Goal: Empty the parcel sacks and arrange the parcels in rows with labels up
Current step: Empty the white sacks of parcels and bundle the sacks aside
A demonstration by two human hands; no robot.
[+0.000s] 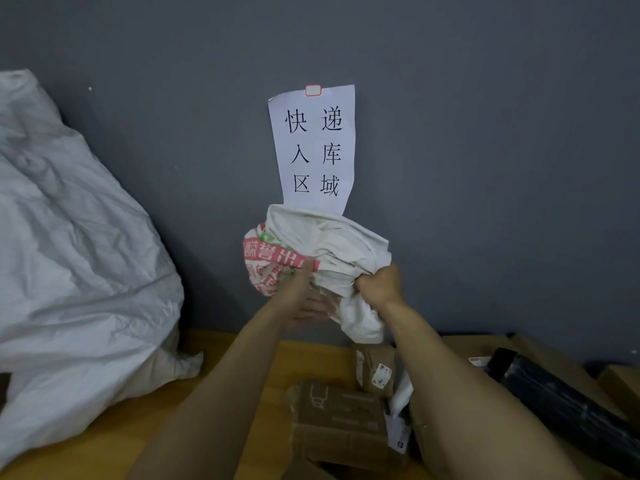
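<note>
A crumpled white sack with red printing [322, 247] is bunched up in the air in front of the grey wall. My right hand [379, 284] grips its folds from the right. My left hand [304, 299] presses against its lower left side with the fingers spread; the picture is blurred there. Below my arms, brown cardboard parcels [341, 422] lie jumbled on the wooden floor, one small box [377, 372] showing a label. A black plastic-wrapped parcel [554, 396] lies at the right on more cardboard.
A large full white sack [76, 258] leans against the wall at the left. A paper sign [315, 150] with printed characters hangs on the wall. Bare wooden floor [242, 362] shows between the big sack and the parcels.
</note>
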